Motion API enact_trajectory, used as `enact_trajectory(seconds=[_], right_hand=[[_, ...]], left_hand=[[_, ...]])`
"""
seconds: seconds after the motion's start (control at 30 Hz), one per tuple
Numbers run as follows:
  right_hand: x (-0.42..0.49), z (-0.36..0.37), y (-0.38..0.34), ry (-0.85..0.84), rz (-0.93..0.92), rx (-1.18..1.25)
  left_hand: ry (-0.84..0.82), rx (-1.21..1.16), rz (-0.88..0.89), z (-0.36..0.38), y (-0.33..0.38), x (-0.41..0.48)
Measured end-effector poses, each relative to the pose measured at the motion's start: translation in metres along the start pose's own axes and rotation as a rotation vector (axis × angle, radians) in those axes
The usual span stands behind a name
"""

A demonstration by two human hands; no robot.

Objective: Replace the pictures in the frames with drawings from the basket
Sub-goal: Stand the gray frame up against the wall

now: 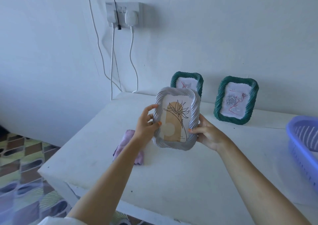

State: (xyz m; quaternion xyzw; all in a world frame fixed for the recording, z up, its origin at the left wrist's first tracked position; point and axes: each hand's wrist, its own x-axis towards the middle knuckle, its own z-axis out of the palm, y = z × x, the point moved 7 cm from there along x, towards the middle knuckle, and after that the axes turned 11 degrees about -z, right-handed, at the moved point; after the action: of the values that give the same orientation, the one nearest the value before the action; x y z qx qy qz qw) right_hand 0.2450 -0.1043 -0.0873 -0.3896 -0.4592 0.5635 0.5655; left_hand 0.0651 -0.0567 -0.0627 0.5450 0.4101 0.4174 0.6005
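Grip check: left hand [146,123] and right hand [206,135] clamp the white ribbed rectangular picture frame [175,143] between them by its rims. Looks light, stiff, breakable; rims seem safest.

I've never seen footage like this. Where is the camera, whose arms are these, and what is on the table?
No machine here: a person wears one wide-angle camera on the head, looking down at their own arms. The left hand and right hand grip the sides of a white twisted frame holding a plant print, over the table. By the wall, a green frame and a second green frame hold drawings. A purple cloth lies beneath the left forearm; a purple basket sits at the right edge.
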Motion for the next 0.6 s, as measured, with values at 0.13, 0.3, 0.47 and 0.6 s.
enact_trajectory(seconds=[0.13,0.3,0.47,0.6], right_hand=[[0.046,0.025,0.002,-0.046,-0.036,0.04],[0.112,0.05,0.008,-0.038,-0.064,0.063],[0.17,0.06,0.01,0.007,-0.072,0.111],[0.209,0.056,0.016,0.033,-0.057,0.081]], left_hand=[[0.002,0.02,0.044,-0.037,0.012,0.03],[-0.049,0.031,0.042,-0.082,0.029,0.083],[-0.073,0.06,0.034,-0.111,0.04,0.137],[-0.078,0.084,0.015,-0.125,0.035,0.175]])
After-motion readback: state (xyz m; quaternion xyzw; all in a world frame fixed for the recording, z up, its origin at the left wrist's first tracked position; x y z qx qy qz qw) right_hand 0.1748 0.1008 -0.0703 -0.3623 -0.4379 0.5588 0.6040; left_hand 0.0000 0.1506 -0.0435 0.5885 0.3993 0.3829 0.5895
